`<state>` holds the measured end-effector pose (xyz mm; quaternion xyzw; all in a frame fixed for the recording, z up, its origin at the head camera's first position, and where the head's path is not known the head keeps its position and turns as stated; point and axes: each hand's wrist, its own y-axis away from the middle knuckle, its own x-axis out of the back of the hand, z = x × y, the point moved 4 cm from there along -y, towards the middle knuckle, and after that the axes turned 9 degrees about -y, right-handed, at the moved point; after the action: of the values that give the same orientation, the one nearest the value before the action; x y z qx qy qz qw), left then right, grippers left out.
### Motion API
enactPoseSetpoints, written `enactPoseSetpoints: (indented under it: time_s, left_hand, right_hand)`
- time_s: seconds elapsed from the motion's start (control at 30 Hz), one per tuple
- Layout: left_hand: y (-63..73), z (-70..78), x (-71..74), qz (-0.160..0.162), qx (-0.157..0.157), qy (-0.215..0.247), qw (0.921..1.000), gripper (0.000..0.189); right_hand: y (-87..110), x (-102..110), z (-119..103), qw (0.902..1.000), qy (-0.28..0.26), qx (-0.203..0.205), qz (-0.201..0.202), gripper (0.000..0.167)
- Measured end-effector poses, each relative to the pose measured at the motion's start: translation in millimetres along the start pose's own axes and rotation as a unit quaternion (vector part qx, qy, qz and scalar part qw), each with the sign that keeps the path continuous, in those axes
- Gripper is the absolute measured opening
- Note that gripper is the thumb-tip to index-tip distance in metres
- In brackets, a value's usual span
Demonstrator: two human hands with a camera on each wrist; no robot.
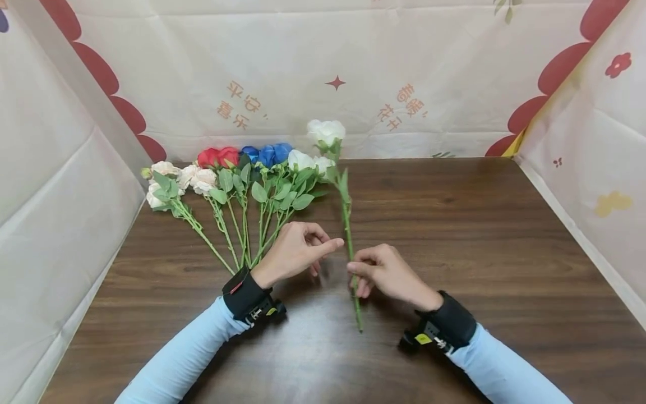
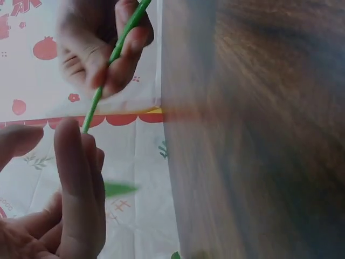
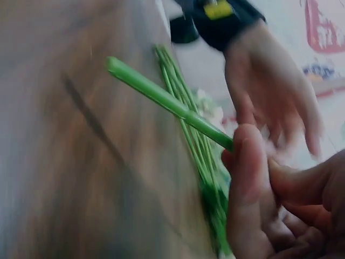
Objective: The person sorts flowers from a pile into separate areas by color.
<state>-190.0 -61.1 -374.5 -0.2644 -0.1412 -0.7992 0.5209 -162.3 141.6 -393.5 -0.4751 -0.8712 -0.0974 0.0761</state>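
My right hand (image 1: 386, 272) pinches the lower stem of a white rose (image 1: 325, 132) between thumb and fingers, its bloom at the far side of the table. In the right wrist view the cut end of the green stem (image 3: 145, 86) sticks out past the fingertips. My left hand (image 1: 298, 249) is beside the stem, its thumb pointing toward it. The left wrist view shows that thumb (image 2: 19, 143) apart from the fingers, with nothing gripped between them; the stem passes behind the fingers.
On the left of the wooden table (image 1: 454, 224) lie several flowers side by side: pale pink roses (image 1: 202, 179), red roses (image 1: 218, 157), blue roses (image 1: 267, 154) and white ones (image 1: 301, 160). Their stems converge near my left wrist. Patterned cloth walls (image 1: 282, 62) enclose the back and sides.
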Motion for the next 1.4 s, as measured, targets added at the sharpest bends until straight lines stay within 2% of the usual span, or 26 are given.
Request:
enactPoseSetpoints:
  time_s: [0.1, 0.17, 0.27, 0.4, 0.57, 0.67, 0.8, 0.9, 1.03, 1.4]
  left_hand:
    - [-0.1, 0.7, 2.1, -0.006, 0.007, -0.013, 0.9999, 0.031]
    - [0.1, 0.8, 3.6, -0.006, 0.012, -0.019, 0.9997, 0.030]
    - [0.7, 0.0, 5.6, -0.001, 0.019, -0.035, 0.9992, 0.028]
    - [1.9, -1.0, 6.0, 0.002, 0.019, -0.055, 0.9983, 0.026]
    - [4.2, -3.1, 4.0, -0.003, 0.018, -0.065, 0.9977, 0.022]
    - [5.4, -4.8, 3.2, -0.006, 0.017, -0.068, 0.9975, 0.021]
    - [5.1, -6.0, 2.1, -0.011, 0.014, -0.063, 0.9979, 0.023]
    - [4.0, -5.7, 0.8, -0.017, 0.014, -0.058, 0.9981, 0.024]
    - [2.5, -5.3, -1.6, -0.020, 0.015, -0.059, 0.9979, 0.024]
    - [1.3, -4.1, -7.2, -0.023, 0.012, -0.073, 0.9970, 0.023]
  right_hand:
    - [14.0, 32, 6, 0.9968, 0.067, -0.007, 0.044, 0.025]
    - [23.8, 56, 10, 0.9893, 0.123, -0.015, 0.076, 0.023]
    - [38.6, 93, 16, 0.9687, 0.216, -0.033, 0.119, 0.023]
    - [60.0, 140, 25, 0.9372, 0.307, -0.077, 0.147, 0.026]
    - [77.5, 188, 41, 0.9058, 0.368, -0.139, 0.158, 0.030]
    - [81.7, 210, 48, 0.8874, 0.396, -0.159, 0.174, 0.032]
    - [88.2, 229, 54, 0.8630, 0.428, -0.169, 0.208, 0.036]
    - [94.6, 236, 54, 0.8495, 0.444, -0.165, 0.232, 0.038]
    - [101.8, 239, 52, 0.8396, 0.450, -0.159, 0.259, 0.039]
    - [111.6, 239, 59, 0.8363, 0.446, -0.145, 0.284, 0.037]
